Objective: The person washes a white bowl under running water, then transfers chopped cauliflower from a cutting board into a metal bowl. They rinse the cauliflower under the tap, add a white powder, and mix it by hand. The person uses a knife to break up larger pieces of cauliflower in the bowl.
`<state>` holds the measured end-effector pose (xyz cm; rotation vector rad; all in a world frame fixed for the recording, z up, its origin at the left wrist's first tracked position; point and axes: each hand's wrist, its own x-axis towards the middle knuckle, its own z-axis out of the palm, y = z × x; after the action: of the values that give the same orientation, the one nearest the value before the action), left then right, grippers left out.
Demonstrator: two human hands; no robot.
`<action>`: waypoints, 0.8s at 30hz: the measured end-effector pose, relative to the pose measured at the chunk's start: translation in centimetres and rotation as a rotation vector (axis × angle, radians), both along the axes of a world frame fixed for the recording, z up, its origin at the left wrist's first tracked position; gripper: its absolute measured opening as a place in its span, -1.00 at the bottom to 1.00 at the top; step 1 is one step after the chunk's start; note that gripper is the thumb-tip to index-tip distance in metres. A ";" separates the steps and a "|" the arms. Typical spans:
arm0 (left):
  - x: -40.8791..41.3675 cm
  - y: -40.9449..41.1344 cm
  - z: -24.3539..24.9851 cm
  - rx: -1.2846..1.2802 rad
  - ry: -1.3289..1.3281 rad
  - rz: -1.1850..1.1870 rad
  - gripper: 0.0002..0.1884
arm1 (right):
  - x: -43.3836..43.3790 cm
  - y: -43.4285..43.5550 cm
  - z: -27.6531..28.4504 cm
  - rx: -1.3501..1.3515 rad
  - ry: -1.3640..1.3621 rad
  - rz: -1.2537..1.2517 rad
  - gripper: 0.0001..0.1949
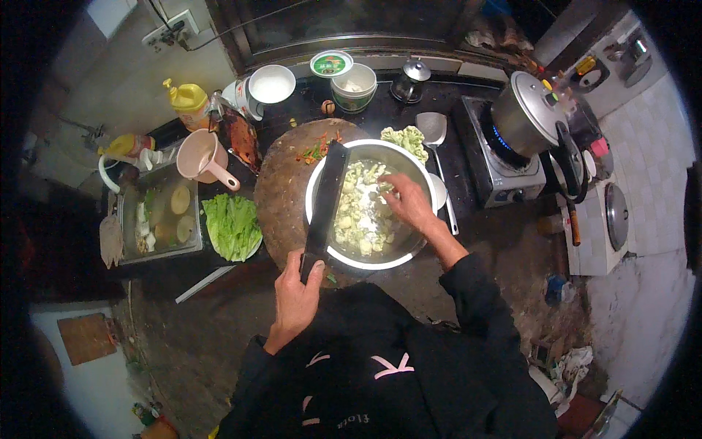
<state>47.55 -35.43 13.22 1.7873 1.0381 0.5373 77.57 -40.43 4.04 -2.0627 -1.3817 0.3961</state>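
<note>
My left hand (pixel 299 296) grips the near end of a long, dark, flat blade (pixel 329 203), which looks like a kitchen knife. The blade slants over the left rim of a wide metal basin (pixel 425 241). Cut cauliflower florets (pixel 362 219) lie inside the basin, in what looks like water, under a bright glare. Over the basin's right half, my right hand (pixel 408 202) has its fingers curled down at the florets. Whether a floret is between those fingertips is unclear. Beneath the basin is a round wooden chopping board (pixel 279 192), with chopped red and green peppers (pixel 318 149) behind the blade.
A cauliflower piece (pixel 405 141) and a metal spatula (pixel 432 129) lie beyond the basin. At right, a pressure cooker (pixel 529 118) sits over a blue flame on a gas stove (pixel 513 181). Lettuce (pixel 233 226), a pink dipper (pixel 202 156) and a water-filled sink (pixel 164 249) are left.
</note>
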 end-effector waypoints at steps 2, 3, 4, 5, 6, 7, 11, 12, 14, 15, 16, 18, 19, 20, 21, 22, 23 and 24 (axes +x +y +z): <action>0.0 -0.1 0.3 -0.022 0.032 0.007 -0.71 | 0.6 0.2 -1.6 0.034 -0.312 0.001 -0.59; -0.1 -0.1 0.5 -0.054 0.066 0.007 -0.71 | -0.3 0.1 -1.9 -0.049 -0.409 -0.007 -0.61; -0.2 0.0 0.6 -0.085 0.101 0.006 -0.71 | -0.8 0.2 -2.1 -0.132 -0.505 -0.017 -0.64; -0.3 0.0 0.6 -0.077 0.087 0.009 -0.71 | -0.7 0.4 -2.1 -0.136 -0.305 0.005 -0.65; -0.4 -0.1 0.6 -0.072 0.072 0.009 -0.71 | -0.7 0.4 -1.7 -0.141 -0.105 0.026 -0.67; -0.4 -0.1 0.5 -0.067 0.058 0.008 -0.71 | -0.6 0.3 -1.4 -0.147 0.095 0.045 -0.68; -0.5 0.2 0.1 -0.024 0.021 0.034 -0.72 | -0.9 0.6 -0.1 -0.194 -0.086 -0.061 -0.64; -0.5 0.3 -0.1 -0.036 0.024 0.026 -0.72 | -2.3 0.5 0.4 -0.033 -0.142 0.040 -0.60; -0.4 0.4 -0.4 -0.062 0.030 0.004 -0.72 | -5.3 0.8 -0.3 -0.059 -0.215 0.234 -0.55; -0.4 0.5 -0.2 -0.070 0.037 -0.002 -0.72 | -6.8 0.3 -0.4 0.048 -0.318 0.346 -0.53; -0.4 0.6 -0.1 -0.076 0.045 -0.005 -0.72 | -7.3 -0.3 0.0 0.008 -0.365 0.397 -0.51; -0.7 0.7 0.3 -0.072 0.048 0.015 -0.72 | -7.1 -1.9 1.4 -0.079 -0.461 0.500 -0.46; -0.8 0.6 0.3 -0.072 0.047 0.026 -0.72 | -6.6 -2.4 2.5 -0.157 -0.445 0.457 -0.46; -1.1 0.7 -0.1 -0.078 0.033 0.034 -0.72 | -6.1 -2.8 3.6 -0.235 -0.429 0.414 -0.45; -1.2 0.8 -0.6 -0.084 0.015 0.035 -0.71 | -5.7 -3.2 4.2 -0.315 -0.415 0.362 -0.44; -1.3 0.9 -0.9 -0.090 -0.002 0.035 -0.71 | -5.5 -3.6 3.9 -0.329 -0.273 0.314 -0.47; -1.2 1.0 -1.0 -0.096 0.009 0.025 -0.71 | -5.3 -3.8 3.1 -0.326 -0.224 0.389 -0.47; -1.3 1.1 -0.9 -0.099 0.024 0.018 -0.71 | -5.5 -3.6 2.8 -0.318 -0.171 0.468 -0.48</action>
<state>46.26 -34.36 12.35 1.7019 1.0804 0.4684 72.11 -43.98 6.80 -2.0376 -2.0242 0.6842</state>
